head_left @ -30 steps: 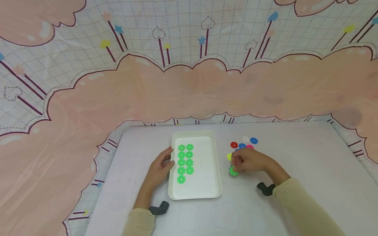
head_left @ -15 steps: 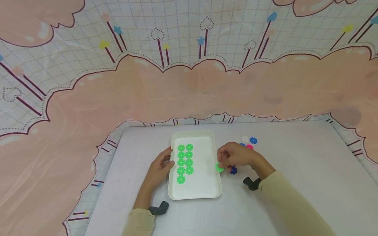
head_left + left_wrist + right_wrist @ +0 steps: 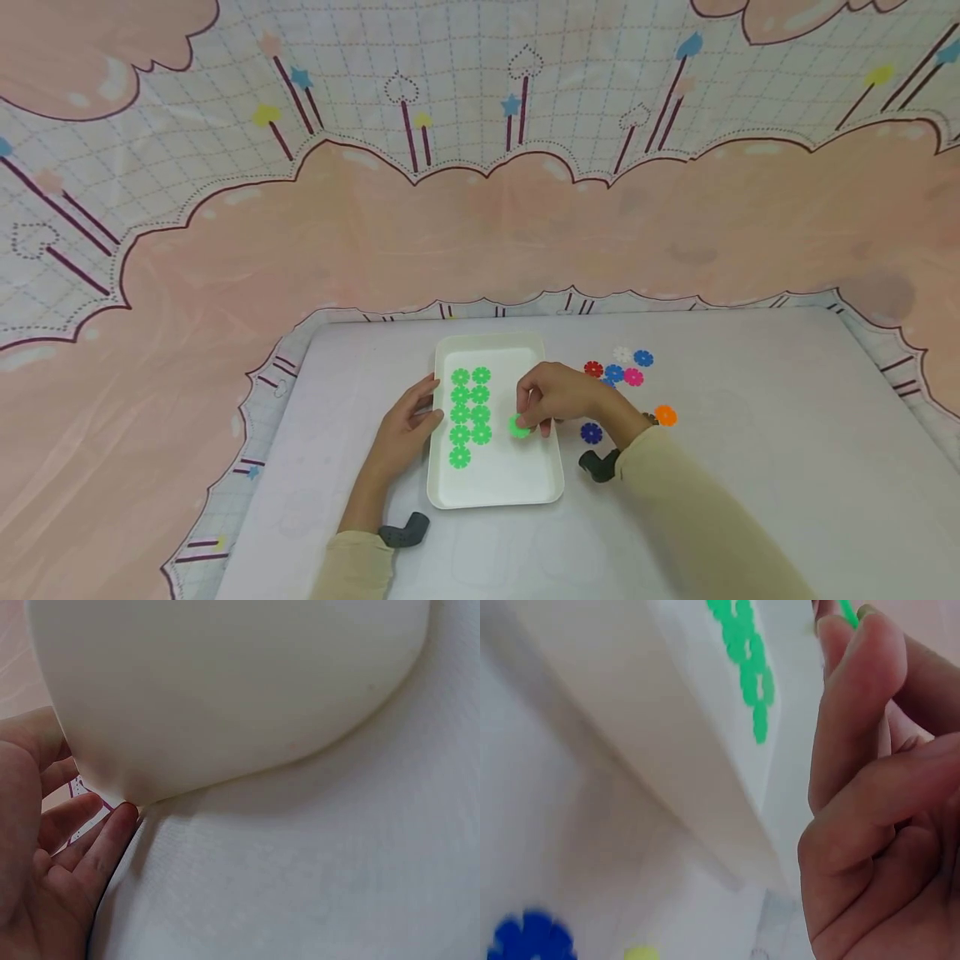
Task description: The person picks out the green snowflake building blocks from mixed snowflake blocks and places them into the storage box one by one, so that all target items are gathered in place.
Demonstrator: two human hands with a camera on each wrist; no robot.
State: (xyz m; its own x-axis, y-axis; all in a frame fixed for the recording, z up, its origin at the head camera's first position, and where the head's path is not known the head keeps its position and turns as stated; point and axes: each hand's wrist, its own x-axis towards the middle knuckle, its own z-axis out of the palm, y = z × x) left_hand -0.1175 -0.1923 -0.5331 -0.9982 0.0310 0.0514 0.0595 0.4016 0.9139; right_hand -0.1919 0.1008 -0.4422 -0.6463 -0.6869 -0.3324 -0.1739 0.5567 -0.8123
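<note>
The right hand [image 3: 558,400] pinches a green flower [image 3: 517,427] over the white tray [image 3: 495,492], beside two rows of green flowers [image 3: 470,412] that lie in it. The left hand [image 3: 408,421] rests with straight fingers on the tray's left edge. More flowers [image 3: 618,371] in many colors lie on the table [image 3: 750,467], right of the tray.

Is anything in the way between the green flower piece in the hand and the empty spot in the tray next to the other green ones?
Nothing visible. The right hand pinches the green flower-shaped plastic piece over the white rectangular tray. Between it and the two rows of green flower pieces lies only bare tray floor. The left hand rests at the tray's outer left edge.
</note>
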